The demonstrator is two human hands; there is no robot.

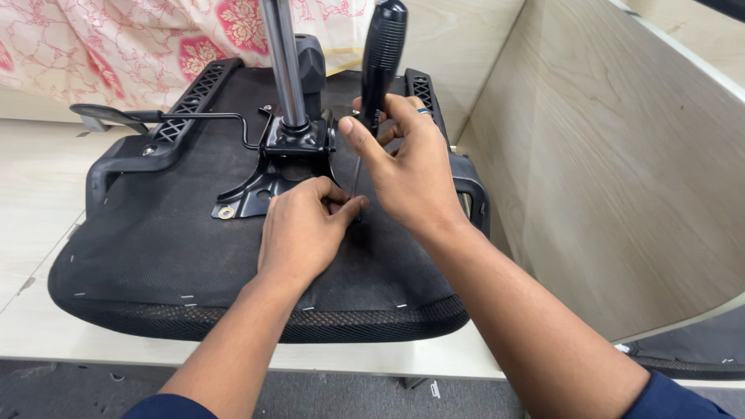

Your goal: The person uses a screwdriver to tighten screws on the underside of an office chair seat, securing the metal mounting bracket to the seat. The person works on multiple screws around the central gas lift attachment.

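Note:
An upturned black office-chair seat [155, 248] lies on a pale wooden table [31, 202], its black metal mechanism plate [272, 167] and chrome gas column [283, 62] pointing up. My right hand [407, 171] grips the black handle of a long screwdriver [382, 54], held upright with its thin shaft running down to the seat. My left hand [303, 229] pinches the lower end of the shaft near the plate's right side; the tip is hidden behind my fingers.
A black lever with a paddle end [105, 116] sticks out left of the plate. Black plastic armrest brackets [167, 128] flank the seat. A pale wooden panel [621, 163] rises at the right. Pink floral cloth [116, 46] hangs behind.

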